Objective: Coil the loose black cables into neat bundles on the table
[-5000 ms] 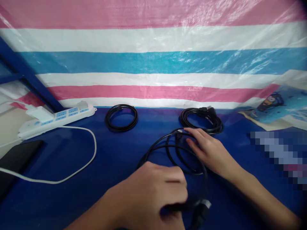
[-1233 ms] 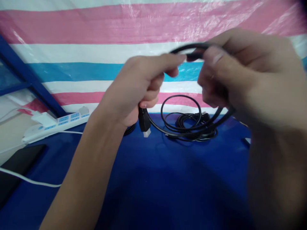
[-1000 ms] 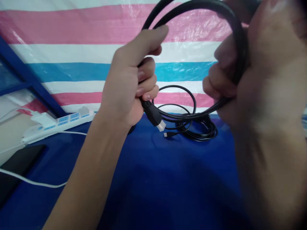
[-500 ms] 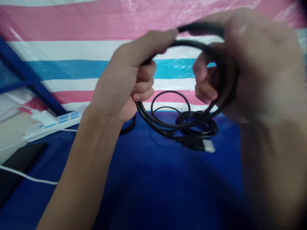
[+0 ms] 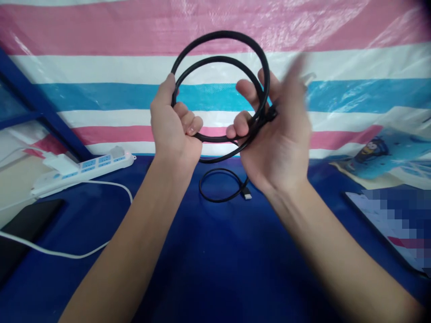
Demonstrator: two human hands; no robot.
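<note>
A black cable [image 5: 222, 35], wound in wide loops, is held up between my two hands. My left hand [image 5: 177, 125] is closed around the left side of the coil, thumb on top and fingers curled in. On the right side, the fingers of my right hand [image 5: 279, 143] curl around the cable, while its thumb is raised and smeared by motion. A blurred pale end shows beside that thumb. Below the hands appears a thinner black loop with a plug [image 5: 247, 194] with a light tip; whether it hangs or rests on the table, I cannot tell.
A white power strip [image 5: 87, 170] with a white cord lies on the blue table [image 5: 215, 269] at left, near a flat black object [image 5: 30, 229]. At right are a blue printed packet [image 5: 387, 152] and a flat, partly pixelated device [image 5: 373, 220]. Striped sheeting [image 5: 117, 96] hangs behind.
My right hand has moved left and away from the camera, and its thumb has lifted. My left hand has shifted slightly. The cable loops now stand rounder and more open between the hands.
</note>
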